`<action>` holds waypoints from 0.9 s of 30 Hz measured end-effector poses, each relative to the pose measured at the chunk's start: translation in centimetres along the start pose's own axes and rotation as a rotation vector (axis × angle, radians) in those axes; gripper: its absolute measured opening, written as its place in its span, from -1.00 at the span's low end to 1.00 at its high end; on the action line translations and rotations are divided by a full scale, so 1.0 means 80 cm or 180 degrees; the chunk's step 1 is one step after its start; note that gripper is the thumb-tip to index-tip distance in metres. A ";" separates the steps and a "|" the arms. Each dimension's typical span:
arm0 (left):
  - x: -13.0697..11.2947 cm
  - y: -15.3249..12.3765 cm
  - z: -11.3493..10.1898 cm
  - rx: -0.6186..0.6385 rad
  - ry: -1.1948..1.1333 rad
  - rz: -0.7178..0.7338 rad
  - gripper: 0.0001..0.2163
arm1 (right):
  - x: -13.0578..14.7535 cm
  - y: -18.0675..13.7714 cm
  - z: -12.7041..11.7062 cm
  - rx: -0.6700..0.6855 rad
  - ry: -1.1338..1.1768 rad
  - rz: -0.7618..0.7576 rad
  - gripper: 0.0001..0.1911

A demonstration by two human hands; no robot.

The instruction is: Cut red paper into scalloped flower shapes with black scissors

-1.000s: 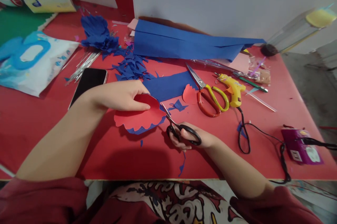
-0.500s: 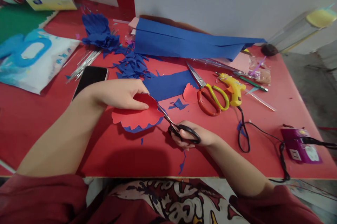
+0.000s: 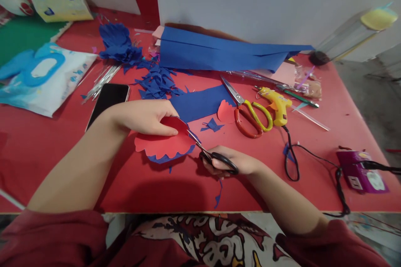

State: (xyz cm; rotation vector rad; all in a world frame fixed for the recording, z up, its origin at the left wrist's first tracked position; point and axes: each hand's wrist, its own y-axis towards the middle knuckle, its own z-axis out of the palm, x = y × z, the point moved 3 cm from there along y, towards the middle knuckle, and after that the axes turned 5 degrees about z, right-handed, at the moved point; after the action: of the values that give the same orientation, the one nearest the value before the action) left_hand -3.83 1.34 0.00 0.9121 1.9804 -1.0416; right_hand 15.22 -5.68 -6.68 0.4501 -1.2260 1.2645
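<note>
My left hand [image 3: 142, 115] pinches a red scalloped paper shape [image 3: 163, 143] with a blue sheet under it, held just above the red table [image 3: 62, 162]. My right hand [image 3: 230, 163] grips small black-handled scissors [image 3: 216, 158], fingers through the loops. The blades point up and left and meet the paper's right edge near my left thumb. Small blue offcuts lie below the paper and near the table's front edge.
Red-and-yellow scissors [image 3: 250, 112], a yellow glue gun [image 3: 277, 104] with a black cord, a purple power strip [image 3: 360, 173], a phone [image 3: 108, 97], blue paper sheets [image 3: 219, 52], a blue scrap pile [image 3: 156, 81], a small red cutout [image 3: 225, 111] and printed bags at left.
The scissors' blades have worked further into the paper's right edge. The paper and my left hand shifted slightly up and left. The view moved a little.
</note>
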 end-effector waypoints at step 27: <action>0.005 -0.005 -0.004 -0.0217 0.0964 -0.0080 -0.66 | 0.002 0.000 0.001 0.0087 -0.0031 0.0031 -0.42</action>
State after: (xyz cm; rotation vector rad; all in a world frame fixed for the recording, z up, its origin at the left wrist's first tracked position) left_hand -4.41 1.58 -0.03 1.0607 2.2656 -0.8842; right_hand 15.17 -5.70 -6.49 0.4711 -1.2218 1.2901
